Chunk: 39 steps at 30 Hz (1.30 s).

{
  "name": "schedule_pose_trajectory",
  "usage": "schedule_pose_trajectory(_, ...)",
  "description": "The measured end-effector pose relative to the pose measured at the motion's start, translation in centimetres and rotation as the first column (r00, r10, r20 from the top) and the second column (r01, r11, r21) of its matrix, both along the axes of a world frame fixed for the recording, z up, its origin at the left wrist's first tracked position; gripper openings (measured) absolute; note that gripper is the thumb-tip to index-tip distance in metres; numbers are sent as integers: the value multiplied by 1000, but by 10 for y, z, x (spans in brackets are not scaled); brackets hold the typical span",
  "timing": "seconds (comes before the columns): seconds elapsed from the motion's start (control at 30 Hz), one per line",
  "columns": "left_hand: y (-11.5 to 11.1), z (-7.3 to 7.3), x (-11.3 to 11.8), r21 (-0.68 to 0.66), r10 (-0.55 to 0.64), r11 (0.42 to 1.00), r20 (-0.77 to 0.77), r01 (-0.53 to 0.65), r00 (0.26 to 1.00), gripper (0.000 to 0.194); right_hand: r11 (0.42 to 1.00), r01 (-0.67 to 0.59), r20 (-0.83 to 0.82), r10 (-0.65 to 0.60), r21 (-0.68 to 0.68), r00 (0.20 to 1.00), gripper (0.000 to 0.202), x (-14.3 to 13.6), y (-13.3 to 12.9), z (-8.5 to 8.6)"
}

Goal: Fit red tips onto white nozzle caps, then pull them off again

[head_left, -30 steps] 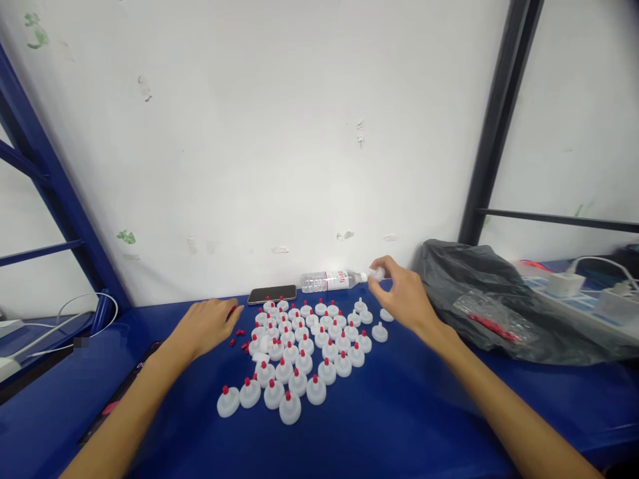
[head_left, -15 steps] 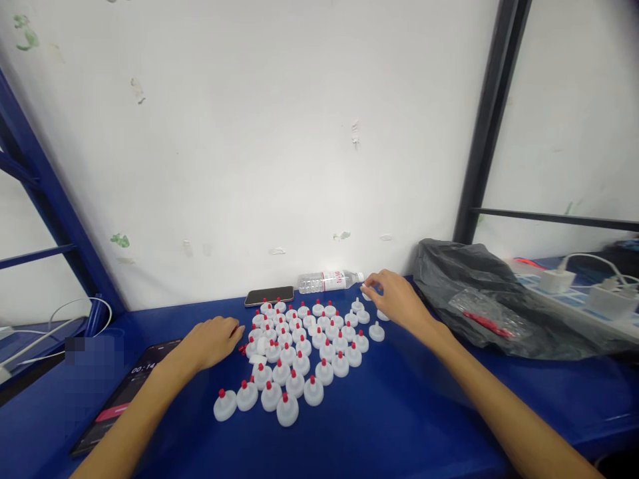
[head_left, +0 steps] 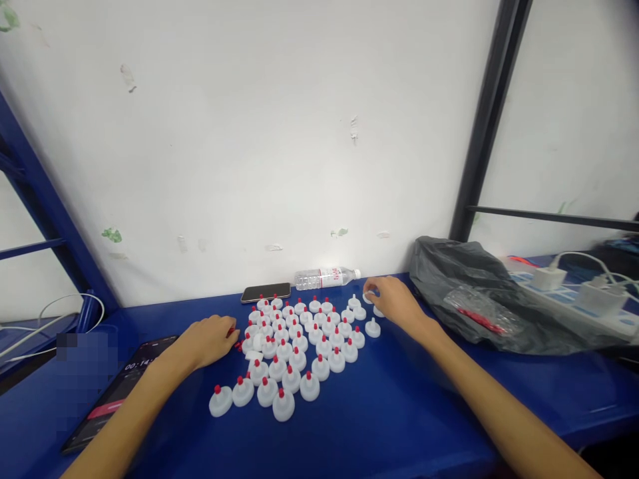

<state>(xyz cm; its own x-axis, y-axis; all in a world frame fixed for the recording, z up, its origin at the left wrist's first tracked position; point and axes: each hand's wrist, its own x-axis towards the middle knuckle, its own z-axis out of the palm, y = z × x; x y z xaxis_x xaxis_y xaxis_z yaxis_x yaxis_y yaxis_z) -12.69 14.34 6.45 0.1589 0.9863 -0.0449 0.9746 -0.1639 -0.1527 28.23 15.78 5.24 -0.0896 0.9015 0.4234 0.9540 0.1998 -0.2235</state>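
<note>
Asha: Scuffed white wall (head_left: pixel 249 146) at back, glossy blue tabletop (head_left: pixel 379 412) below. Clock centre = the cluster of round white plastic caps w/ red nozzle tips (head_left: pixel 300 344); 12 = wall. Where's the R hand (head_left: pixel 397 303)?

Ben: Approx 2 o'clock, clear plastic bottle (head_left: pixel 327 278) lying at 1. Right at its fingertips, 9 o'clock from the palm: a round white plastic cap w/ no red tip visible (head_left: pixel 368 297).

Asha: Grip?

Ben: Narrow, thumb & fingers around the cap. Firm hold or light touch, can't tell. Nozzle axis hidden too. Nearby bare white caps w/ upright nozzles (head_left: pixel 372 328) sit btw 6 & 9 o'clock of it.

Asha: L hand (head_left: pixel 213 341)?

Ben: 9 o'clock of the cluster, well apart from that cap, so R's nearer. Narrow pinch, apparently on a small red plastic tip (head_left: pixel 232 329).

Asha: Poses?

Ben: Both palm-down. R forearm comes from approx 4, fingers bent twd 9; L forearm from approx 7, fingers twd 3.
</note>
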Motion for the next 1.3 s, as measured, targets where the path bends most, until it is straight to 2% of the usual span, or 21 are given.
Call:
schedule_pose_trajectory(0.33, 0, -2, 0, -19, -10, 1000, 3, 10, 1000, 29, 998, 50, 108, -47, -26, 993, 19, -3, 3, -8)
schedule_pose_trajectory(0.5, 0, -1, -1, -19, -17, 1000, 17, 17, 1000, 26, 997, 72, 114, -68, -30, 991, 19, 0, 6, -10)
schedule_pose_trajectory(0.67, -2, 0, 0, -13, -30, 999, 26, 30, 999, 22, 997, 79, 97, -78, -9, 992, 31, 0, 5, -9)
schedule_pose_trajectory(0.9, -4, -1, 0, 14, -47, 999, 91, 46, 995, 15, 997, 75, 76, -75, 5, 994, 32, -6, 2, -10)
schedule_pose_trajectory(1.0, -4, 9, -1, 41, -44, 998, 149, 38, 988, 17, 998, 68, 72, -67, 0, 995, 32, -9, 1, -12)
schedule_pose_trajectory(1.1, -10, 29, -6, 47, -58, 998, 228, 48, 972, 27, 998, 63, 67, -63, -1, 996, 35, -10, 0, -10)
schedule_pose_trajectory(1.17, -18, 43, -11, -57, -98, 991, 316, 122, 944, 32, 998, 62, 62, -62, -1, 996, 38, -10, -1, -8)
schedule_pose_trajectory(1.2, -23, 49, -14, -183, -107, 964, 395, 192, 912, 31, 998, 62, 59, -62, -2, 996, 39, -10, -1, -8)
schedule_pose_trajectory(1.23, -28, 53, -16, -369, -56, 884, 527, 287, 848, 26, 998, 62, 56, -62, -4, 997, 38, -10, -1, -7)
schedule_pose_trajectory(1.27, -32, 55, -18, -520, 39, 777, 601, 354, 798, 27, 998, 62, 53, -62, -7, 997, 38, -10, -1, -6)
schedule_pose_trajectory(1.3, -35, 55, -20, -614, 130, 684, 634, 393, 762, 33, 998, 62, 51, -61, -11, 997, 37, -10, -1, -6)
